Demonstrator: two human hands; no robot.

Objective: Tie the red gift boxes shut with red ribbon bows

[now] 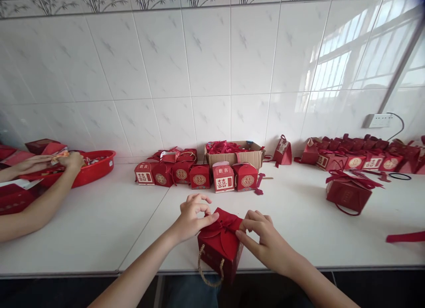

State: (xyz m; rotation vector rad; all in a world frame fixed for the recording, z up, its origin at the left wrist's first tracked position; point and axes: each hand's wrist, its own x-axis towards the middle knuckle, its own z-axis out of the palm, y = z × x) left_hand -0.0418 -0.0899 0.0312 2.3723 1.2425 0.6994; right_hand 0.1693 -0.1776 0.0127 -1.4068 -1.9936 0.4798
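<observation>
A red gift box [222, 248] with a twisted rope handle [212, 285] stands at the counter's front edge, between my two hands. A dark red ribbon [224, 227] is tied across its folded top flaps. On the box's left, my left hand [195, 214] is closed, thumb and forefinger pinched by the ribbon's left side. My right hand [260, 237] pinches the ribbon at the right corner of the top, its other fingers curled. The exact grip of the left fingertips is partly hidden.
Several red boxes [199, 177] stand behind, before a cardboard box [232, 157] of red ribbons. A ribboned box [348, 193] and rows of boxes [358, 159] are at right. At left, another person's hands [71, 162] work over a red basin [96, 168].
</observation>
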